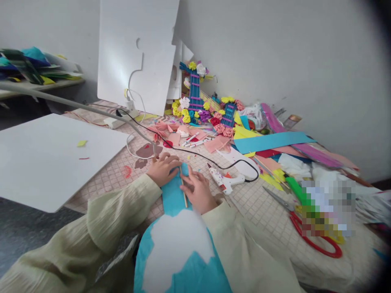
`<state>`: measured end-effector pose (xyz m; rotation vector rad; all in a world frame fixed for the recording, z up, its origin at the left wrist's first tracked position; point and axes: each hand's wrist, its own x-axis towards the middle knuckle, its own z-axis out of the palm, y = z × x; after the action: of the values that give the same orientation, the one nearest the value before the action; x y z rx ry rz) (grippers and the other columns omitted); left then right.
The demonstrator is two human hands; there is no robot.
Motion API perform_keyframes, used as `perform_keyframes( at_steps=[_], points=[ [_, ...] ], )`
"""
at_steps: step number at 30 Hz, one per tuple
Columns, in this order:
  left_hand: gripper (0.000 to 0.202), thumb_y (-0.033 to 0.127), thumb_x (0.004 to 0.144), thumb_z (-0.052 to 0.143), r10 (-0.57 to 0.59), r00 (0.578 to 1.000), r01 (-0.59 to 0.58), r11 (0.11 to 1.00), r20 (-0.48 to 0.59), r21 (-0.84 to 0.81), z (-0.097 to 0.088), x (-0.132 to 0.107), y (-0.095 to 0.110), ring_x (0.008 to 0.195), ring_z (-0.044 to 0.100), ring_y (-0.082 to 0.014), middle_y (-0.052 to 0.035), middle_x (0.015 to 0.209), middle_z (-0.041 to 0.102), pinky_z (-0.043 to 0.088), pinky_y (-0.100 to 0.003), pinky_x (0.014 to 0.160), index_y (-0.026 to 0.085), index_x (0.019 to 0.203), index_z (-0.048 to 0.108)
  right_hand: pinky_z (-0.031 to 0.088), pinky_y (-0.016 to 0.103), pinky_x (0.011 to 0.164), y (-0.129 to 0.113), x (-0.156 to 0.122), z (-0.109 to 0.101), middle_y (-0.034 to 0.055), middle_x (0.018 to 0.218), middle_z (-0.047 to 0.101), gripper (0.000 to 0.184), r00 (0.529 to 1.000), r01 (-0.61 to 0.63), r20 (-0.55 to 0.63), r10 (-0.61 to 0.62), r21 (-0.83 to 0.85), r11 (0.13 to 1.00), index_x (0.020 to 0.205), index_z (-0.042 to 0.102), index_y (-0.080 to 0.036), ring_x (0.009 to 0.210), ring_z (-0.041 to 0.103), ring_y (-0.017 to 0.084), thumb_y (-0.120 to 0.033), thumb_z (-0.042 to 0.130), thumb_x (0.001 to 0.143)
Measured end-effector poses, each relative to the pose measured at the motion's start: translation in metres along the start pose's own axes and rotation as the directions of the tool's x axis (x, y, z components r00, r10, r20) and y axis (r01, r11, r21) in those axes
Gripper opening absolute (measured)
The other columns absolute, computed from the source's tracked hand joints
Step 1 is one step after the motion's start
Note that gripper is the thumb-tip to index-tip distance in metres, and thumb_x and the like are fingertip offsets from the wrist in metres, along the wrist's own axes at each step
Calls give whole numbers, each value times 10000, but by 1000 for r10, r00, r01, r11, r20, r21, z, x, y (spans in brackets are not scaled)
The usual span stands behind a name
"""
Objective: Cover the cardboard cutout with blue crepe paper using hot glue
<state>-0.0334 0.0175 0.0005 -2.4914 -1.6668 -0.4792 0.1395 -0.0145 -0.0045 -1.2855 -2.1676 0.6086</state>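
A guitar-shaped white board [180,248], partly covered in blue crepe paper [195,276], lies in front of me with its narrow neck pointing away. On the blue neck rests a thin wooden stick [185,198], running lengthwise. My left hand [162,169] lies over the left edge of the neck, its curled fingertips at the far end of the stick. From the right, my right hand [198,190] closes its thumb and fingers around the middle of the stick. The exact fingertip contact is partly hidden.
A white glue gun [227,181] with a black cord lies right of my hands. Red-handled scissors [305,232] are nearer, at right. Paper-flower guitars [195,91] and coloured paper scraps fill the back. A large white board [55,158] lies left; a grey cable crosses above.
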Motion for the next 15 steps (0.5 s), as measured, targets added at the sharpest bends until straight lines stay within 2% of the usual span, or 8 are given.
perform_keyframes(
  at_steps=[3,7,12,15],
  points=[
    [257,321,871,414,-1,1000,1,1000,-12,7,1,0,-2,1094,440,-273,18,1248,555,297,-487,802,292,1045,601,286,459,940,-3,1,0,38,1053,674,705,1000,-17,23,17,-1,1000,1391,253,-182,1121,431,262,-261,600,782],
    [285,330,898,366,-3,1000,3,1000,-19,-11,1,1,-3,1065,461,-260,15,1192,599,298,-474,807,264,999,624,272,443,951,-3,2,3,62,1113,645,690,999,18,33,-18,3,1000,1385,254,-170,1171,421,242,-268,587,789],
    [259,425,837,466,-24,1000,23,998,-14,-66,1,4,-5,1086,437,-272,3,1171,608,308,-460,843,266,938,644,253,393,994,5,-1,5,79,1228,570,600,990,140,10,-140,12,990,1392,232,-168,1247,372,181,-245,478,851],
    [269,439,800,501,-66,998,66,993,3,-97,1,6,-5,1110,418,-288,-1,1164,608,316,-469,855,271,961,637,261,393,992,8,-2,5,112,1310,488,644,991,134,7,-134,-40,990,1397,219,-142,1244,379,200,-295,494,835]
  ],
)
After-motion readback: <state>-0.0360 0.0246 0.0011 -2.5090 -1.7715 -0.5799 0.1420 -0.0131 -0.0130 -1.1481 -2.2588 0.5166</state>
